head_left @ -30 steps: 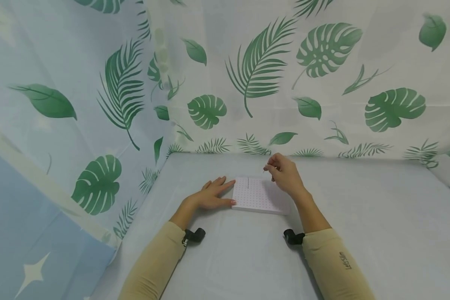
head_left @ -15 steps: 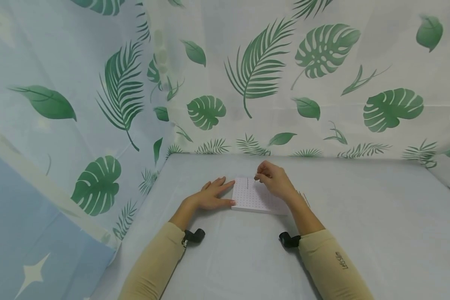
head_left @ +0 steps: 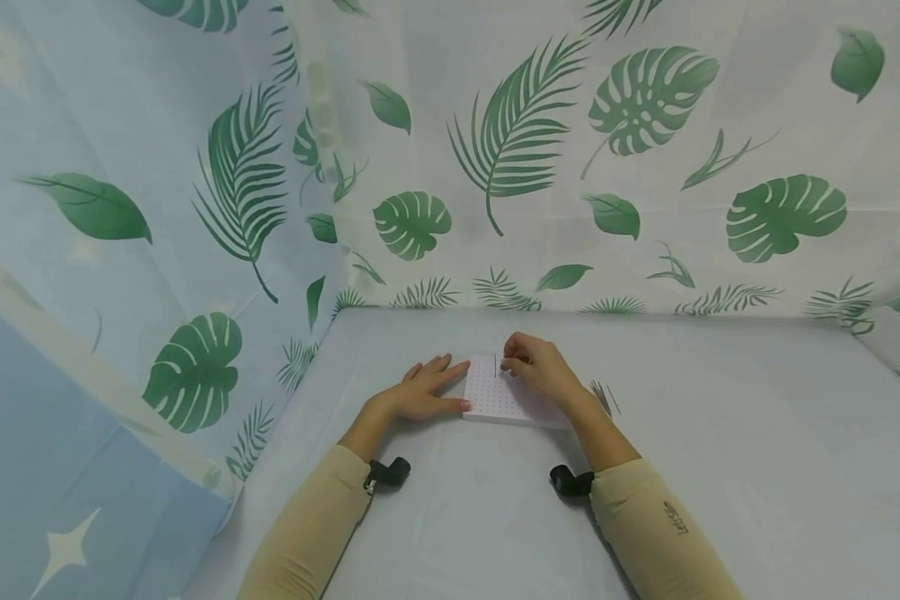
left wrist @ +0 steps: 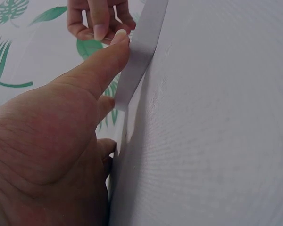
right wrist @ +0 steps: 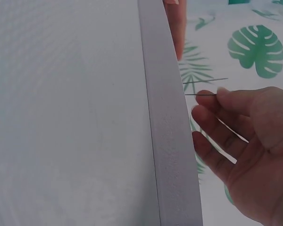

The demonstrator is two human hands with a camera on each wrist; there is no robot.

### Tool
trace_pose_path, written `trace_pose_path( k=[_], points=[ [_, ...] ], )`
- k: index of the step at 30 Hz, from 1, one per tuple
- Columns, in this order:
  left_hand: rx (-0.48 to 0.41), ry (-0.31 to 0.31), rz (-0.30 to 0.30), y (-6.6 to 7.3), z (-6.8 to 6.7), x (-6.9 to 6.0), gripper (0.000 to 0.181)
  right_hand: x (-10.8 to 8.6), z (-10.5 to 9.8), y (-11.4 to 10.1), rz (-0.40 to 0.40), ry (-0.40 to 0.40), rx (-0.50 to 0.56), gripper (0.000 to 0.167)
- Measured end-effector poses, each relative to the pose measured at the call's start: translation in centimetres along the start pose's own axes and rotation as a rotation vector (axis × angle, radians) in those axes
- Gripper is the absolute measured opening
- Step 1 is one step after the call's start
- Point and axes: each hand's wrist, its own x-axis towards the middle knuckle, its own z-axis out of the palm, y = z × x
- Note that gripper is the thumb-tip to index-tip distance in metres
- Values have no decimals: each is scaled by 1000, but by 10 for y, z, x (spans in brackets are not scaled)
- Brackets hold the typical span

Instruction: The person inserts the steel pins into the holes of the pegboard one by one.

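A thin white board (head_left: pixel 487 398) with a grid of small dots lies flat on the table. My left hand (head_left: pixel 420 392) rests at its left side, fingers spread, with the thumb and a fingertip touching the edge. Above the board's far part, my right hand (head_left: pixel 543 371) pinches a thin dark needle (right wrist: pixel 198 94) between thumb and index finger; the needle's lower end meets the board's top or is hidden by its edge. Close beside it, another needle (right wrist: pixel 205 81) stands upright from the board. The right hand and forearm cover the board's right part.
Several thin dark needles (head_left: pixel 604 398) lie on the table right of the board, partly hidden by the right forearm. The pale table cloth (head_left: pixel 720 433) reaches back to a leaf-print curtain (head_left: pixel 525 250). Another curtain (head_left: pixel 180 250) hangs at the left.
My right hand has moved left and down over the board, bringing its needle beside the standing one. The needles on the table have come into view. My left hand has stayed put.
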Motion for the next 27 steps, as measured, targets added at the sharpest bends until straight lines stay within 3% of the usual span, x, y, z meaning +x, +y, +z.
trace_pose_path(
  k=[13, 27],
  points=[
    [-3, 0, 13, 2, -1, -1, 84, 1, 2, -2, 33, -17, -31, 3],
    [-4, -3, 18, 1, -1, -1, 84, 2, 8, -5, 27, -31, -135, 6]
  ],
)
